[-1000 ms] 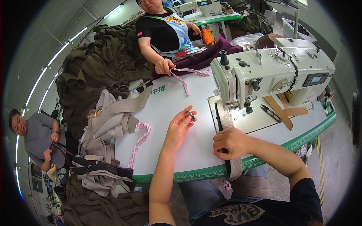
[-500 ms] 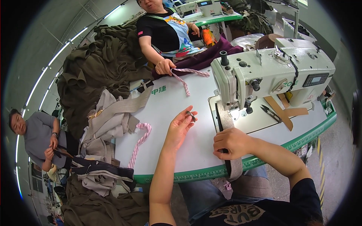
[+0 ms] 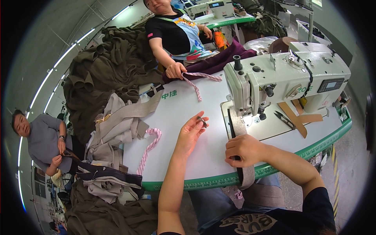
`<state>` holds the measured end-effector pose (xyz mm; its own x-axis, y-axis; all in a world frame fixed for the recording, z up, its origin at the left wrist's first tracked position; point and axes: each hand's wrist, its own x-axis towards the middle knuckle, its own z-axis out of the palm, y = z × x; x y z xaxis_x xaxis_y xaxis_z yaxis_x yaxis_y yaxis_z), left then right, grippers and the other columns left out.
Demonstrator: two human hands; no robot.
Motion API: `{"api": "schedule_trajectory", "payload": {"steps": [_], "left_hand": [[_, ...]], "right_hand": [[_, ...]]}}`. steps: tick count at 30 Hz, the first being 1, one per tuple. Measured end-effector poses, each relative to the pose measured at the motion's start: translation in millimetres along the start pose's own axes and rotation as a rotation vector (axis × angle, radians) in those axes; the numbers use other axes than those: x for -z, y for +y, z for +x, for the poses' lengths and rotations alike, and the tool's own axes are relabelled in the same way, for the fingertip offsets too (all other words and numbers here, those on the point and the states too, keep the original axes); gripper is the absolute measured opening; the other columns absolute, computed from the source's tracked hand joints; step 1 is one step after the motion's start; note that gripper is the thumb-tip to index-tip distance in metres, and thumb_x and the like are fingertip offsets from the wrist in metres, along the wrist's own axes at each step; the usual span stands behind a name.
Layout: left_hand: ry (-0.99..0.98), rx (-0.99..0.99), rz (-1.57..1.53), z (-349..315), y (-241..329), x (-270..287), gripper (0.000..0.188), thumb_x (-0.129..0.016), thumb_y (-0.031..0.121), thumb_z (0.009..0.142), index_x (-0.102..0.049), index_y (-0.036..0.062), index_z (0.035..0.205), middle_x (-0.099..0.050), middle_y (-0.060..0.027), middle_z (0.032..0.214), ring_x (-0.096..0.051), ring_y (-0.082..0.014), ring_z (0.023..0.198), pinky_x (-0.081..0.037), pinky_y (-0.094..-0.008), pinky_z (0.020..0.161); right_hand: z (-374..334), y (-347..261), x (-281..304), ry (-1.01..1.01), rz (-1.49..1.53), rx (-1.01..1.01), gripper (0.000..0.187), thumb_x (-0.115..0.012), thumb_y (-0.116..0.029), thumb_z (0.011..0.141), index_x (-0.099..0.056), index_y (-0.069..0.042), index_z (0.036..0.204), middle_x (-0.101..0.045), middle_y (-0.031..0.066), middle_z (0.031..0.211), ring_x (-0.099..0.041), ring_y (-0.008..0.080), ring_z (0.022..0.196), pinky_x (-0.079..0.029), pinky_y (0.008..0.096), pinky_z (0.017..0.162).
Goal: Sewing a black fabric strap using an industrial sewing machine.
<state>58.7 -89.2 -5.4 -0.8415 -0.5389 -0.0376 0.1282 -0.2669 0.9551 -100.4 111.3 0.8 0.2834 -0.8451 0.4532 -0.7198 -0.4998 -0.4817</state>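
My left hand (image 3: 190, 133) is raised over the white sewing table (image 3: 176, 156), pinching a small dark metal piece (image 3: 202, 122) between thumb and fingers. Its exact kind is too small to make out. My right hand (image 3: 244, 150) is closed around a grey fabric strip with a dark edge (image 3: 237, 121). The strip runs from beneath the needle area of the white sewing machine (image 3: 290, 78) and hangs over the table's front edge. Part of it is hidden by the hand. Thread snips (image 3: 284, 120) lie on the machine bed to the right, beside brown strips (image 3: 295, 123).
Across the table a person's hand (image 3: 175, 70) holds a pink-and-white striped cord (image 3: 194, 88). Another striped cord (image 3: 149, 147) lies at the left. Grey cloth pieces (image 3: 117, 125) and dark olive garments (image 3: 105, 70) are heaped at the left. A second person (image 3: 47, 141) handles dark cloth.
The whole view has shifted slightly, with everything a little further right. Both my hands keep their holds, and the strip shows no clear movement.
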Motion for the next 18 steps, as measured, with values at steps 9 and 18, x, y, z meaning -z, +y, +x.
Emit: {"api": "schedule_trajectory", "payload": {"steps": [9, 18], "left_hand": [[0.080, -0.045, -0.023, 4, -6, 8, 0.043, -0.063, 0.009, 0.098, -0.056, 0.0094, 0.141, -0.066, -0.0045, 0.120, -0.062, -0.0108, 0.103, -0.047, -0.0235, 0.092], [0.236, -0.122, -0.114, 7, -6, 15, 0.036, -0.068, 0.001, 0.093, -0.060, 0.0036, 0.128, -0.066, -0.0092, 0.121, -0.064, -0.0152, 0.107, -0.049, -0.0288, 0.102]], "right_hand": [[0, -5, 2, -0.001, 0.003, 0.009, 0.016, -0.069, -0.019, 0.080, -0.062, -0.009, 0.070, -0.057, 0.0047, 0.069, -0.061, 0.0258, 0.068, -0.050, 0.0395, 0.060], [1, -4, 1, -0.013, 0.018, -0.030, 0.010, -0.071, -0.015, 0.077, -0.066, -0.008, 0.073, -0.059, 0.0049, 0.071, -0.060, 0.0270, 0.068, -0.050, 0.0390, 0.062]]}}
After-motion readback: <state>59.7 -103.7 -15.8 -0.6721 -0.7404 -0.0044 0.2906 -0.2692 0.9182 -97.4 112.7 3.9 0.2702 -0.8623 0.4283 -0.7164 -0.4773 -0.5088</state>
